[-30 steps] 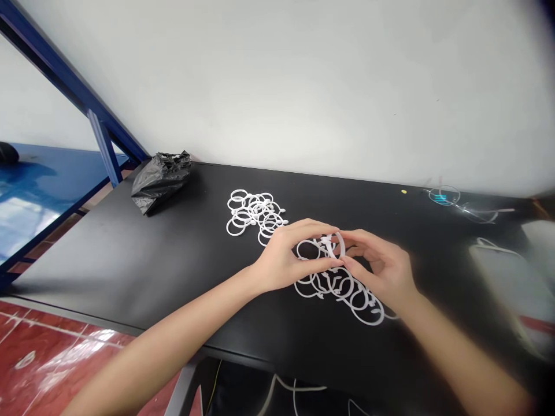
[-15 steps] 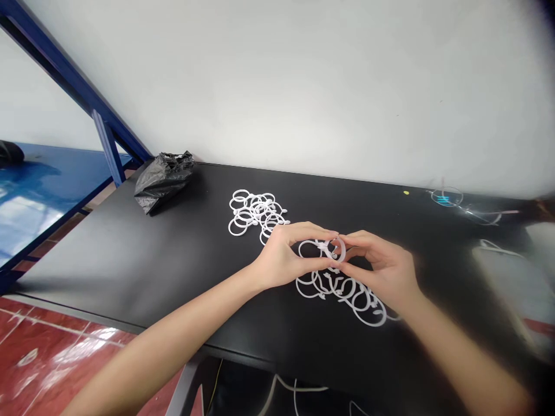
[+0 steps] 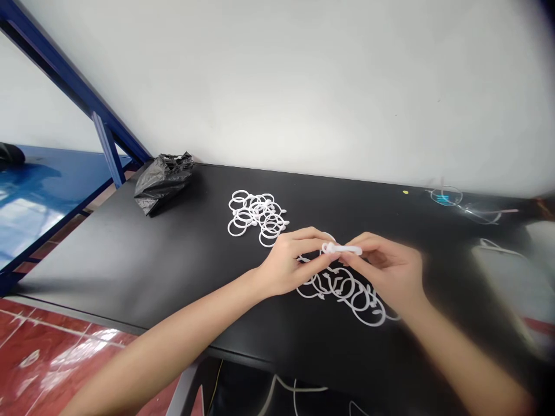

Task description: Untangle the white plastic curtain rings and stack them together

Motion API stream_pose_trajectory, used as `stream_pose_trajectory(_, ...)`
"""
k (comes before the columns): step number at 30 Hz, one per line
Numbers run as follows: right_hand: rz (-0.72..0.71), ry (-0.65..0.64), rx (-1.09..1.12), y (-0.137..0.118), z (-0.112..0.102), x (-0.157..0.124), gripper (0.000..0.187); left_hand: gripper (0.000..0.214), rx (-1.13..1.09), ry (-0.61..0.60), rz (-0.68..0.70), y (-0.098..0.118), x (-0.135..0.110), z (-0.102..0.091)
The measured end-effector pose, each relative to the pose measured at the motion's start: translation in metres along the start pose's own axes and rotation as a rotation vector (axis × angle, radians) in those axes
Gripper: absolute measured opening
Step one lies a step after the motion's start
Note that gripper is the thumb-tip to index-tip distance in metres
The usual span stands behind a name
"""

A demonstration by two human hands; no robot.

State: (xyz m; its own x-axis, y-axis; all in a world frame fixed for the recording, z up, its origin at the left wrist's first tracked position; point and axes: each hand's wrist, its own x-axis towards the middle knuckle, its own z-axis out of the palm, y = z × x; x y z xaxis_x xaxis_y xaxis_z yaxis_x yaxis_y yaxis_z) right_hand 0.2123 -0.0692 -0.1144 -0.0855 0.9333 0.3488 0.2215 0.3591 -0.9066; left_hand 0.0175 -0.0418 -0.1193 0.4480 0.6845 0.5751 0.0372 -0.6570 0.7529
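Both hands meet above a black table (image 3: pixel 130 254). My left hand (image 3: pixel 288 263) and my right hand (image 3: pixel 388 268) pinch one white plastic ring (image 3: pixel 341 249) between their fingertips; it is seen edge-on and nearly flat. Right under the hands lies a loose pile of white rings (image 3: pixel 347 292), partly hidden by the fingers. A second pile of white rings (image 3: pixel 255 216) lies farther back and to the left, apart from both hands.
A crumpled black plastic bag (image 3: pixel 162 179) sits at the table's back left corner. A blue metal frame (image 3: pixel 104 144) and a blue surface stand at the left. Blurred clear and white items (image 3: pixel 459 202) lie at the far right. Cables hang under the table's front edge.
The ring held between both hands has turned from facing the camera to lying almost flat, edge-on. The hands stay in nearly the same place above the near pile.
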Motion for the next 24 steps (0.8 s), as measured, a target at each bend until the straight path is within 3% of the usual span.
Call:
stream_pose_trajectory(2,0.056,0.059,-0.029,-0.0008,-0.0007,0.0007,0.011,0.016,0.012,0.049,-0.022,-0.0002,0.0001,-0.0003)
stream_pose_trajectory(6,0.152,0.100,-0.075,-0.0021,-0.0006,0.0019,0.022,0.040,-0.026,0.096,-0.059,-0.0002,-0.0001,-0.0017)
stream_pose_trajectory(13,0.147,0.048,-0.045,-0.0002,0.0015,-0.0001,0.021,0.015,0.080,0.132,0.018,-0.0012,0.0004,-0.0032)
stream_pose_trajectory(17,0.187,0.033,-0.011,-0.0013,0.0004,0.0017,0.019,0.010,0.173,0.164,0.115,-0.0033,-0.0018,-0.0018)
stream_pose_trajectory(24,0.206,0.005,0.022,-0.0027,0.0012,0.0025,0.018,0.012,0.271,0.193,0.134,-0.0070,-0.0038,-0.0007)
